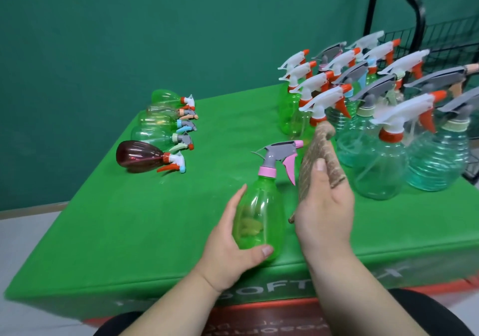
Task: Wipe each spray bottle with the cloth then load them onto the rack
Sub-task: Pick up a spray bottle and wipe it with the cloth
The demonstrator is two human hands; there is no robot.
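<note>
**Mia:** Where is the bottle (pixel 259 216)?

**Ben:** It is near the front of the table (pixel 129 232), right in front of the person. The left hand (pixel 228 252) holds it. The fingers curl round the fat bottom part, and the thumb sits on the front.

**Mia:** Is it lying down?

**Ben:** No. It stands tall, with the pink neck on top. It leans a tiny bit. The spray nose points to the right.

**Mia:** And the other hand?

**Ben:** The right hand (pixel 324 206) holds the cloth (pixel 313 154). The thumb pinches it against the fingers, and the palm faces the bottle.

**Mia:** Does the cloth touch the bottle?

**Ben:** Not the green part. There is a small gap there. The cloth is just to the right of the bottle, very near the pink trigger. I cannot tell if it touches the trigger.

**Mia:** So what comes next?

**Ben:** I think the cloth must go left to reach the bottle, then rub up and down its tall side.

**Mia:** And the rack (pixel 440 40)?

**Ben:** It is far back on the right, behind the standing bottles (pixel 375 117). The right hand is nearer to it, but that hand is busy with the cloth.
</note>
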